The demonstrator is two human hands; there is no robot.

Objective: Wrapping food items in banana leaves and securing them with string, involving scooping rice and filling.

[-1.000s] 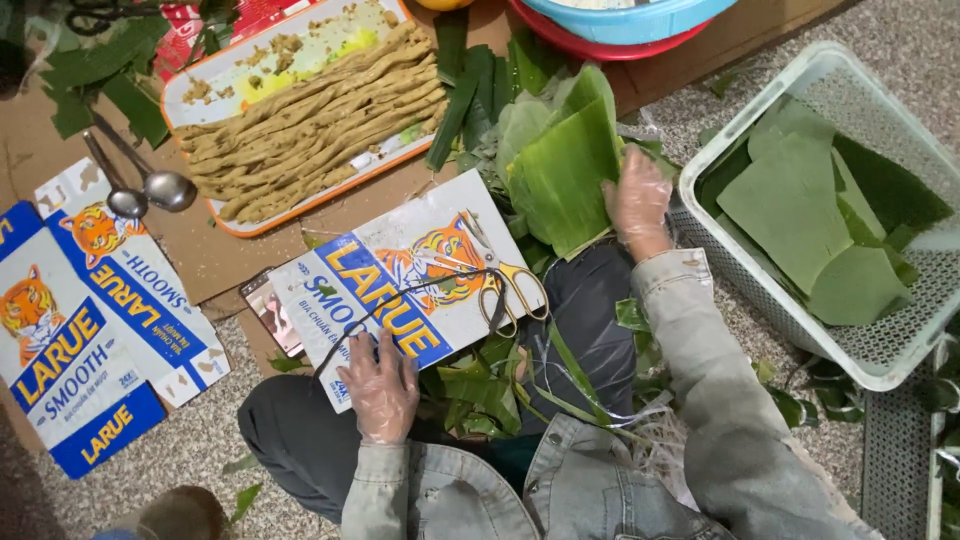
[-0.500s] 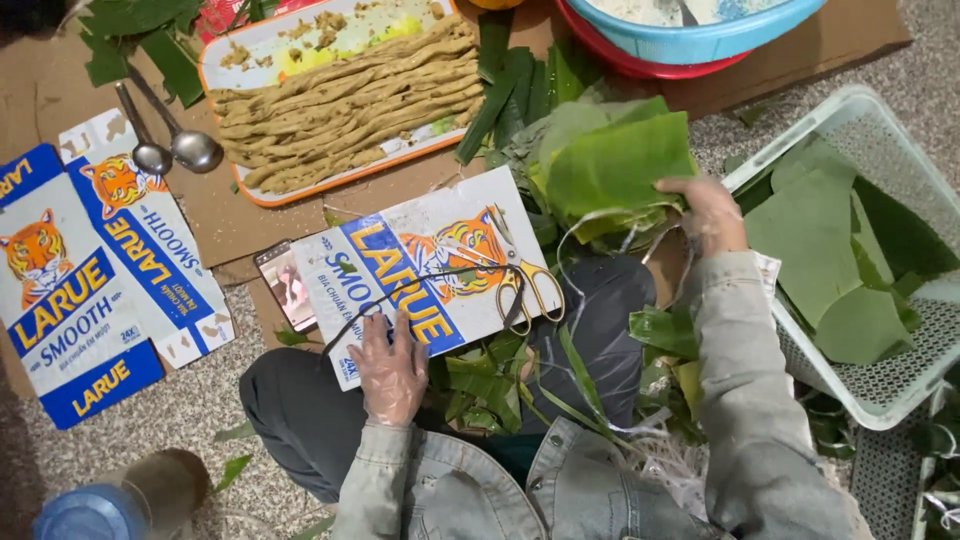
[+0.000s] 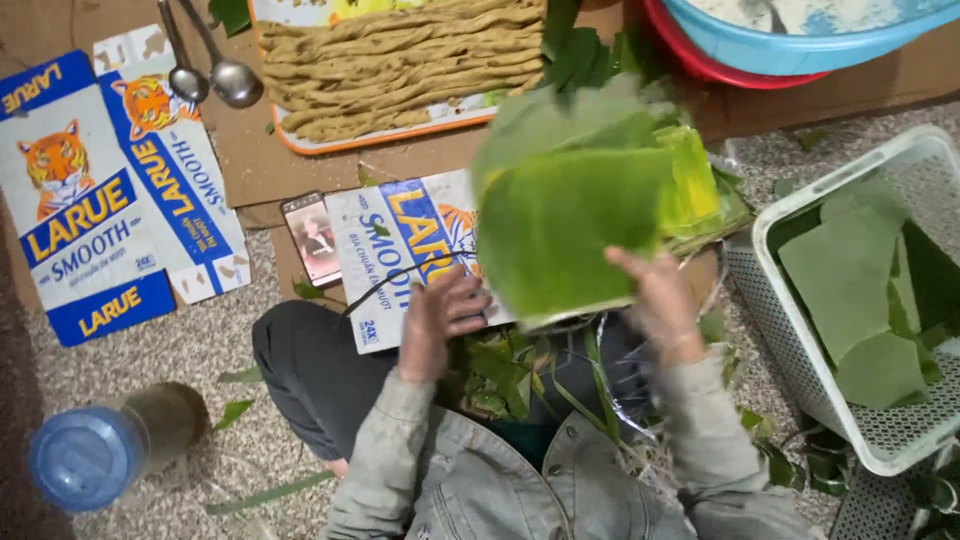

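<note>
My right hand (image 3: 655, 300) grips a stack of large green leaves (image 3: 585, 205) and holds it up over my lap, above a flattened printed cardboard sheet (image 3: 385, 265). My left hand (image 3: 440, 320) is raised next to the stack's lower left edge, fingers apart, touching or nearly touching it; motion blur hides which. Leaf scraps (image 3: 505, 375) lie on my lap below both hands.
A white plastic basket (image 3: 775, 225) with cut leaf pieces stands at the right. A tray of tan strips (image 3: 400, 65), two spoons (image 3: 215, 70), a phone (image 3: 312, 238), flattened blue cartons (image 3: 95, 200), a blue-lidded jar (image 3: 95, 455) and stacked basins (image 3: 790, 45) surround me.
My right hand brought the leaf stack from the right side to the middle, over my lap. My left hand rose from my knee toward the stack.
</note>
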